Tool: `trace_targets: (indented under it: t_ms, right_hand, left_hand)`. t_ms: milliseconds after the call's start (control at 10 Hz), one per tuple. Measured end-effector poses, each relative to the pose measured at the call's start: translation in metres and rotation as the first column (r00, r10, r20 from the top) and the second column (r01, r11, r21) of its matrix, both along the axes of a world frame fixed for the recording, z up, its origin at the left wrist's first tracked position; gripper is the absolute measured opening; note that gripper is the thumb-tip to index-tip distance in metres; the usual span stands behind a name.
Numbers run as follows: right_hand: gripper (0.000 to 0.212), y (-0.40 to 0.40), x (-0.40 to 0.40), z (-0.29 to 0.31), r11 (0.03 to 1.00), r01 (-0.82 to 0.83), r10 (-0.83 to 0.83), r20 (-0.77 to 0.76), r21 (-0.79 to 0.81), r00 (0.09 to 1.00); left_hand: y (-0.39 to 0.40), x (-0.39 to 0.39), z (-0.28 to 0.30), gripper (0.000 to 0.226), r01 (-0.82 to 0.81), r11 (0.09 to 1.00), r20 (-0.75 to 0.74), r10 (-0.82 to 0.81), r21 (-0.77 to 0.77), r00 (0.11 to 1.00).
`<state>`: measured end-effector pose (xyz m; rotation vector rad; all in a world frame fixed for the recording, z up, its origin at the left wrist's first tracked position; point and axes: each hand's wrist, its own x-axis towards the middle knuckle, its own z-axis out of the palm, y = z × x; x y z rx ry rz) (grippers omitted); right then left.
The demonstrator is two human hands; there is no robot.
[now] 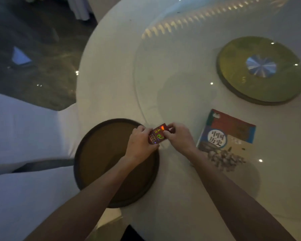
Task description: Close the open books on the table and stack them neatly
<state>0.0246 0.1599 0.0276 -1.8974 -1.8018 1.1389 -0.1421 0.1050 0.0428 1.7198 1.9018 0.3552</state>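
A small dark red book with shiny coloured print is held closed between both hands, just above the right rim of a round brown tray. My left hand grips its left and lower edge. My right hand pinches its top right corner. A larger closed textbook with a blue, red and beige cover lies flat on the white table, to the right of my right hand and apart from it.
A round green disc with a silver centre sits at the back right. A glass turntable covers the table's middle. White-covered chairs stand at the left, with dark floor beyond.
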Motion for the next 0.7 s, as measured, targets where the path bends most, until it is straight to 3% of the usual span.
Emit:
trace_targets:
  t_ms: [200,500,600,700]
  right_hand:
    - [0.028,-0.025,-0.062,-0.029,0.981,-0.172,0.175,0.032,-0.087,0.984]
    - [0.038,-0.039,-0.074,-0.048,0.921,-0.338,0.359,0.082,-0.195,0.93]
    - [0.04,-0.041,-0.071,-0.045,0.918,-0.333,0.352,0.059,-0.215,0.934]
    - [0.051,-0.04,-0.058,-0.039,0.96,-0.248,0.257,0.062,-0.131,0.964]
  left_hand:
    - [-0.035,-0.059,-0.032,0.066,-0.063,0.996,-0.003,0.063,-0.062,0.998]
    - [-0.047,-0.077,-0.059,0.071,-0.031,0.988,-0.04,0.025,-0.149,0.999]
    - [-0.043,-0.077,-0.058,0.075,-0.016,0.983,-0.028,0.011,-0.181,1.0]
    - [-0.032,-0.072,-0.048,0.084,0.006,0.973,-0.11,-0.032,-0.232,0.993]
